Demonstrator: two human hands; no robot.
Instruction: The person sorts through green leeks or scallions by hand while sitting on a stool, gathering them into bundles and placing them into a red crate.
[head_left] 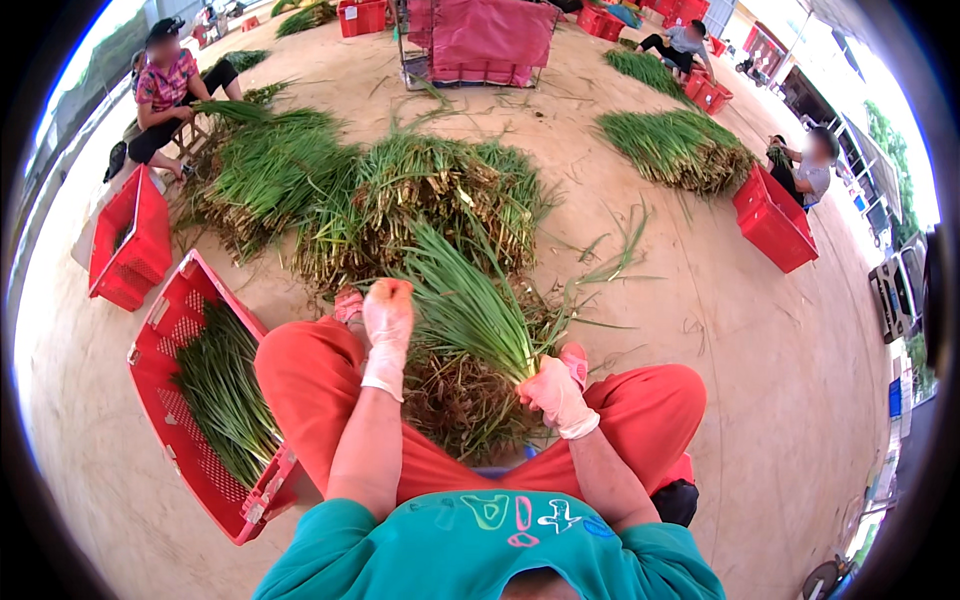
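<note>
My right hand [560,396], in a pale glove, is wrapped round the white stem end of a bunch of chives [468,300]. Its green leaves fan out up and to the left. My left hand [388,315], gloved and stained orange at the fingers, is closed and raised over my left knee, apart from the bunch; whether it holds anything is hidden. Between my legs lies a heap of brown trimmings [455,398]. Just beyond my feet is a large pile of untrimmed chives [430,195] with brown root ends.
To my left stands a red crate [165,400] holding cleaner chives [230,385]. Another red crate [130,240] sits beyond it. Co-workers sit at far left and far right, near more chive piles [680,150] and a red crate [775,220]. A pink-covered cart [490,45] stands ahead.
</note>
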